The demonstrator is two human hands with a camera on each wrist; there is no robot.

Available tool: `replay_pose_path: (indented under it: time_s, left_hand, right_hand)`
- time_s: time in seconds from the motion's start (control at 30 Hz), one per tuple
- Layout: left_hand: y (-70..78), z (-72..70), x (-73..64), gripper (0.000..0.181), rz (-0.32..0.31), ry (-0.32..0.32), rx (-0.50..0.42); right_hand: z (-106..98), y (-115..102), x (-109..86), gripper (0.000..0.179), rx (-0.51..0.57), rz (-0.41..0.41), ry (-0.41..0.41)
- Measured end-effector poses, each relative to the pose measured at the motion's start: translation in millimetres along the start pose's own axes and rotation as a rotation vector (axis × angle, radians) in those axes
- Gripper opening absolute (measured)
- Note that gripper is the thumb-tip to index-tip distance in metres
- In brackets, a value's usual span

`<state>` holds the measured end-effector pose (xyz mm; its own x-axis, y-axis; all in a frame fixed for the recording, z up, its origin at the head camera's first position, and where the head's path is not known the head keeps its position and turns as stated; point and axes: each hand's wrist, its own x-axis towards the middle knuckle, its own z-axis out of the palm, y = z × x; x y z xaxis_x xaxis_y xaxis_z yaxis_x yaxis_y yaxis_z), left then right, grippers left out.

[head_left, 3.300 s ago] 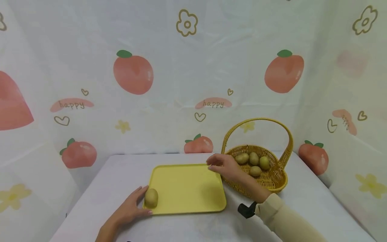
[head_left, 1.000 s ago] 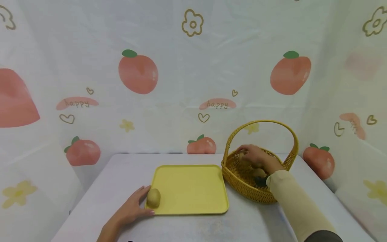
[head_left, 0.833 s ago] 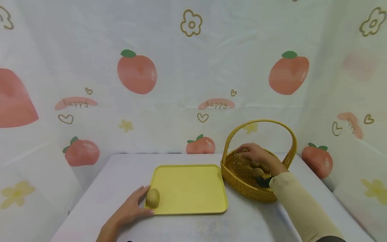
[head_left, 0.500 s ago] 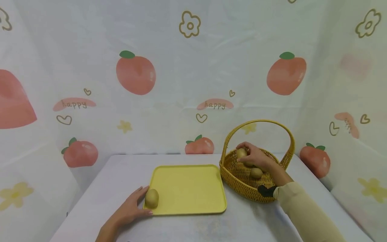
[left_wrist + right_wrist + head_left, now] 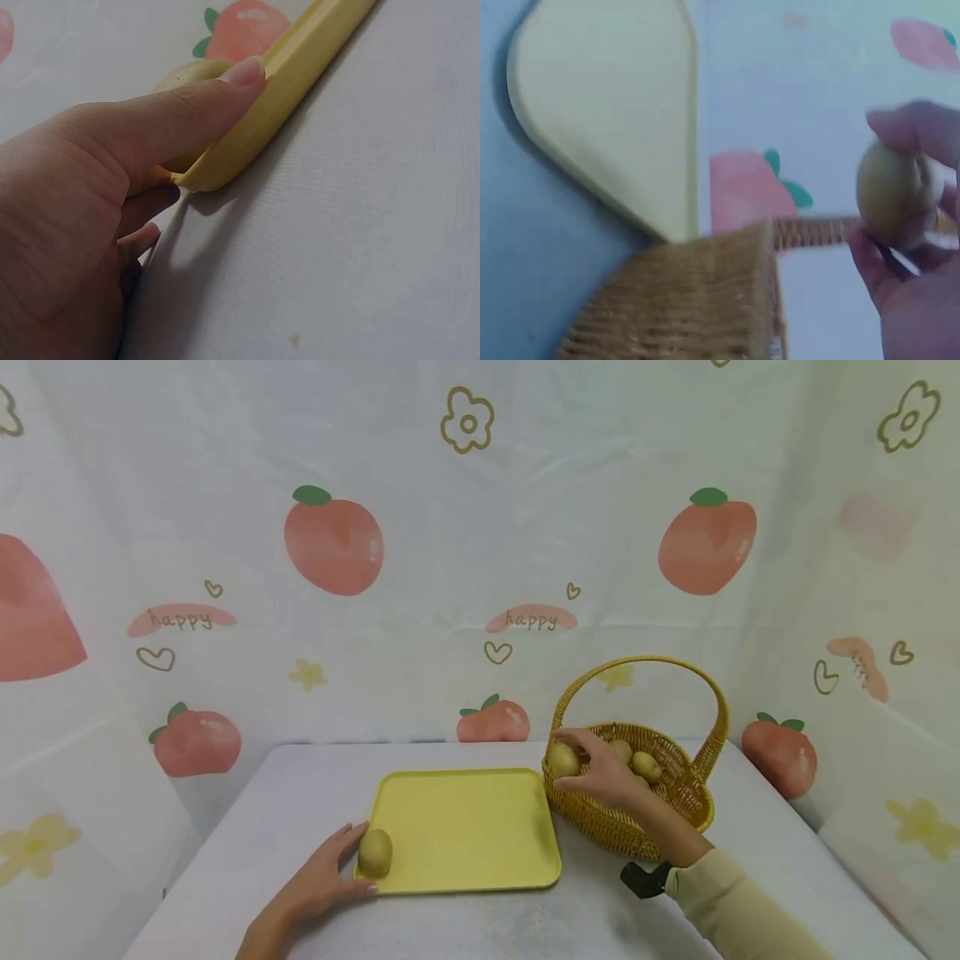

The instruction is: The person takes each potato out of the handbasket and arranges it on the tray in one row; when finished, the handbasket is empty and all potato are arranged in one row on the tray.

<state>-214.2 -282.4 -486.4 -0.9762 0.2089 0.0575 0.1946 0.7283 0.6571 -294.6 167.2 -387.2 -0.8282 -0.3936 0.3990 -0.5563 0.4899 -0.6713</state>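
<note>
My right hand (image 5: 603,772) grips a potato (image 5: 564,760) between thumb and fingers. It is over the left rim of the wicker basket (image 5: 607,827). The right wrist view, a little blurred, shows this potato (image 5: 892,195) in the fingertips, raised above the basket. Several more potatoes lie inside the basket, partly hidden by the hand. At the left, my left hand (image 5: 322,872) holds the near-left corner of the yellow tray (image 5: 465,831), thumb along the front edge and fingers at the left side. Another potato (image 5: 375,852) sits in that corner, close to the hand.
The basket's tall arched handle (image 5: 641,658) rises above its opening. Basket and tray stand side by side on a white-covered table (image 5: 450,931). Behind them hangs a white curtain (image 5: 420,677) printed with fruit.
My right hand has lifted a potato out of the basket's interior and moved left with it towards the tray. The left hand, tray and the potato on it have stayed put.
</note>
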Motion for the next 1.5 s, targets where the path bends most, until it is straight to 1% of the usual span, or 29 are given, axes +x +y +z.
replay_pose_path:
  time_s: [0.17, 0.23, 0.33, 0.47, 0.57, 0.73, 0.83, 0.93, 1.03, 1.1, 1.17, 1.3, 1.4, 1.5]
  left_hand:
    - [0.1, 0.0, 0.3, 0.099, 0.009, -0.002, -0.003]
    - [-0.4, 0.0, 0.6, 0.099, 0.017, 0.000, -0.006]
    - [-1.4, 0.1, 1.0, 0.099, 0.021, 0.004, -0.006]
    - [-2.6, 0.6, 1.6, 0.099, 0.016, 0.004, -0.002]
    - [-3.3, 1.1, 2.0, 0.099, 0.023, 0.008, 0.000]
    - [-4.3, 1.7, 2.1, 0.100, 0.019, 0.012, 0.002]
    - [-4.0, 1.4, 1.9, 0.100, 0.016, 0.010, 0.002]
    - [-3.1, 0.8, 1.6, 0.100, 0.021, 0.007, 0.004]
    - [-2.0, 0.4, 1.7, 0.100, 0.008, 0.002, 0.006]
    - [-1.7, 0.2, 1.8, 0.100, -0.005, -0.003, 0.008]
    - [-1.6, 0.0, 1.7, 0.100, -0.006, -0.005, 0.009]
    - [-2.0, -0.2, 1.5, 0.099, 0.021, 0.010, 0.008]
    - [-1.7, -0.4, 1.2, 0.099, 0.041, 0.019, 0.006]
    - [-0.8, -0.7, 0.8, 0.099, 0.041, 0.020, 0.001]
  right_hand:
    - [15, -9, -4.8, 0.066, -0.053, -0.075, 0.107]
    - [20, -12, -6.1, 0.065, -0.068, -0.112, 0.134]
    - [28, -18, -4.3, 0.063, -0.070, -0.158, 0.146]
    - [41, -25, 2.6, 0.061, -0.045, -0.208, 0.126]
    - [54, -30, 8.8, 0.064, -0.023, -0.224, 0.081]
    - [82, -35, 17.4, 0.066, -0.004, -0.215, -0.033]
    - [103, -37, 21.7, 0.065, 0.004, -0.190, -0.097]
    - [126, -40, 25.8, 0.067, -0.001, -0.145, -0.161]
    - [150, -43, 29.2, 0.068, -0.037, -0.093, -0.230]
    - [164, -45, 31.6, 0.070, -0.070, -0.083, -0.265]
    - [176, -47, 33.9, 0.071, -0.098, -0.082, -0.290]
    - [198, -49, 38.7, 0.073, -0.111, -0.105, -0.320]
    - [210, -51, 41.4, 0.075, -0.101, -0.104, -0.342]
    - [218, -54, 42.2, 0.076, -0.090, -0.096, -0.352]
